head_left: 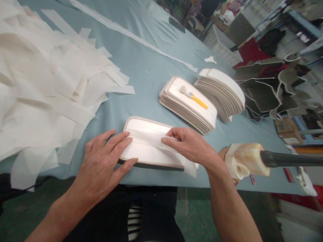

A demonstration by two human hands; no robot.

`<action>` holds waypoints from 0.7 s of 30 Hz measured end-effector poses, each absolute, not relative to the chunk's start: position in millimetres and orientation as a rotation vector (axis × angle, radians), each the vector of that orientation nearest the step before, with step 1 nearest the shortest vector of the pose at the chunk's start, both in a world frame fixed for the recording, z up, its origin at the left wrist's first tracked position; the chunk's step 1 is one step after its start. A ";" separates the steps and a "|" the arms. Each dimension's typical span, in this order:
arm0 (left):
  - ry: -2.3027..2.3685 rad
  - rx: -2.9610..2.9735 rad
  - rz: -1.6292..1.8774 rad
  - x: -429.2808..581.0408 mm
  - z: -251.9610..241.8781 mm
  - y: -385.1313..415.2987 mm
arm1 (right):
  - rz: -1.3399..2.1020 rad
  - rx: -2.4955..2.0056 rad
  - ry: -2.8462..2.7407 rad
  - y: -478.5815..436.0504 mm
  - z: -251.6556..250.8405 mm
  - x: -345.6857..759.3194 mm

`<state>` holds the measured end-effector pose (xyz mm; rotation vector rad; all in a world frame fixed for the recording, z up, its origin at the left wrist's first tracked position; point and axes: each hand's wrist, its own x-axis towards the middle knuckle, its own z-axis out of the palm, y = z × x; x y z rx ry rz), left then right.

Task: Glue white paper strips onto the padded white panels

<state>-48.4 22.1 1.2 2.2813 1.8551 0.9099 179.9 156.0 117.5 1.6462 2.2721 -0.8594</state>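
**Strip partly laid on the panel**

The left hand (106,158) lies flat, fingers spread, on the white grey-edged flat panel (151,155) at the near edge of the blue-grey table (141,60). The right hand (188,144) pinches the white paper strip (148,136) lying along it (the right end seems not yet pressed down). A stack of like panels (188,107) sits beyond.

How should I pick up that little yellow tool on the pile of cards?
Grab the yellow handle of the tool from above, on the right. It lies flat on the stack, handle end nearer, pale head farther away. The right hand, pinching a paper strip, is closest.
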 end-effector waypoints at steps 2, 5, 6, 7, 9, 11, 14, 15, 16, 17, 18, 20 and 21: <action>1.861 2.296 0.909 -48.0 1.6 23.1 | -0.858 1.644 2.290 154.8 116.3 185.6; 1.876 2.318 0.894 -47.1 2.4 25.3 | -0.843 1.655 2.304 153.0 115.4 191.6; 1.880 2.316 0.889 -46.8 3.0 26.2 | -0.839 1.660 2.305 152.5 115.3 193.1; 1.882 2.309 0.888 -46.5 3.7 27.1 | -0.835 1.665 2.305 152.1 115.4 194.3; 1.881 2.291 0.908 -46.2 6.2 29.4 | -0.830 1.676 2.306 151.6 115.7 196.2; 1.877 2.292 0.930 -45.7 9.4 32.1 | -0.836 1.690 2.303 151.3 116.2 197.8; 1.873 2.329 0.893 -44.5 13.7 36.5 | -0.854 1.706 2.298 151.0 117.0 200.3; 1.874 2.342 0.872 -44.1 14.5 37.7 | -0.857 1.709 2.300 150.9 117.1 201.4; 1.874 2.356 0.853 -43.7 14.8 38.7 | -0.858 1.711 2.303 150.9 117.2 202.7; 1.871 2.367 0.835 -43.4 14.7 39.5 | -0.859 1.713 2.306 150.8 117.1 204.2; 1.868 2.374 0.823 -43.2 14.3 40.1 | -0.861 1.718 2.308 150.7 116.8 206.1; 1.868 2.372 0.819 -42.8 12.9 40.7 | -0.868 1.729 2.315 150.6 115.3 210.5; 1.872 2.366 0.826 -42.6 12.2 40.9 | -0.874 1.732 2.321 150.6 114.3 213.0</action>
